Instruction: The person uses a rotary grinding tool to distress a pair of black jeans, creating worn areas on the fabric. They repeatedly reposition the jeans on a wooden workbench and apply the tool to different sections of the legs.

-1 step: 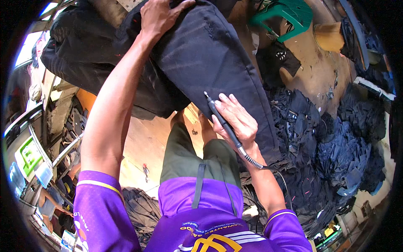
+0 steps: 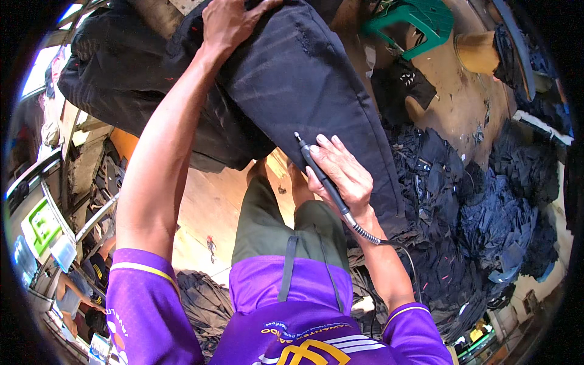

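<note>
Black jeans (image 2: 286,79) lie spread in front of me, a leg slanting down toward the right. A frayed patch shows near its top. My left hand (image 2: 231,24) rests on the upper part of the cloth, thumb stretched wide; its fingertips run out at the top edge. In my right hand (image 2: 345,173) is a slim black pen-shaped rotary tool (image 2: 324,176) with a small pale tip, pointing up and left over the trouser leg. Whether the tip touches the cloth I cannot tell. A coiled sleeve and cord (image 2: 368,236) trail from its back end along my forearm.
Heaps of dark cloth (image 2: 486,213) cover the floor to the right. A green plastic stool (image 2: 435,24) stands at the far right, near a dark garment (image 2: 401,85). More crumpled cloth (image 2: 204,304) lies at lower left. Another person's leg (image 2: 67,298) shows at the left rim.
</note>
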The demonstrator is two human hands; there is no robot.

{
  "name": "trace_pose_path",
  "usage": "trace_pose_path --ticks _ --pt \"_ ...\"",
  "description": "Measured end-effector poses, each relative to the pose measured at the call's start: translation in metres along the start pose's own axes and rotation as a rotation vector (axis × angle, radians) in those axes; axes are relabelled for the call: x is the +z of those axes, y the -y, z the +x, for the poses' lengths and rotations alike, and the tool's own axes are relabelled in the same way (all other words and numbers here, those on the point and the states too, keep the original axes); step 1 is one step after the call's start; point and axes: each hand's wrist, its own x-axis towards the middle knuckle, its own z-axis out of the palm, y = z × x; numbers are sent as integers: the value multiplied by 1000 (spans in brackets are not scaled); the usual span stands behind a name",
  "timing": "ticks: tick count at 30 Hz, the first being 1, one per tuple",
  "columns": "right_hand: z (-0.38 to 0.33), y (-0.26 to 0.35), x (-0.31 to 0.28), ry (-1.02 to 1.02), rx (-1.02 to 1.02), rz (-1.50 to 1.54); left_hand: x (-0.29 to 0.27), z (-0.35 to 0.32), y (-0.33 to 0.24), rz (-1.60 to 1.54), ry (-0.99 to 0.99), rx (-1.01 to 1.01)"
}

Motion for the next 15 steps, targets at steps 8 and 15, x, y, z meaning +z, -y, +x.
trace_pose_path --ticks 8,15 --pt "11 -12 7 -78 -19 -70 6 10 6 17 -18 35" --pt "8 -14 7 -53 -6 -56 9 8 7 7 -18 7"
